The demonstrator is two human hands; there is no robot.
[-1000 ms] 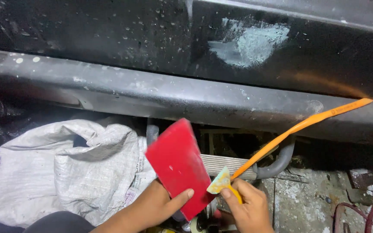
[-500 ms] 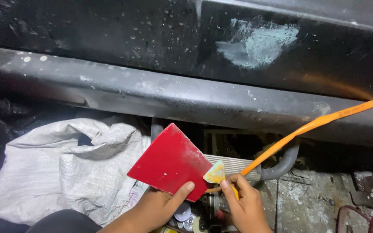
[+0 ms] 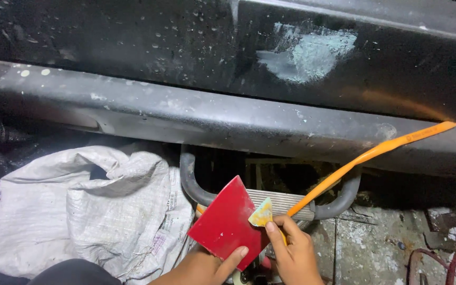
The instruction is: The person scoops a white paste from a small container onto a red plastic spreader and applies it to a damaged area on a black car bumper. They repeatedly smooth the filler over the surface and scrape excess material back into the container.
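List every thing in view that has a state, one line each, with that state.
left hand: holds the red board from below, thumb on its face
red board: held tilted, a corner pointing up
right hand: pinches the small scraper
small scraper: yellowish, smeared, blade touching the red board's edge
orange strap: stretched up to the right
white woven sack: crumpled, lying on the ground
dark car panel: dusty, with a pale sanded patch

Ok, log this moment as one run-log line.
left hand: holds red board | right hand: holds yellow spreader at board edge | white sack left | orange strap right
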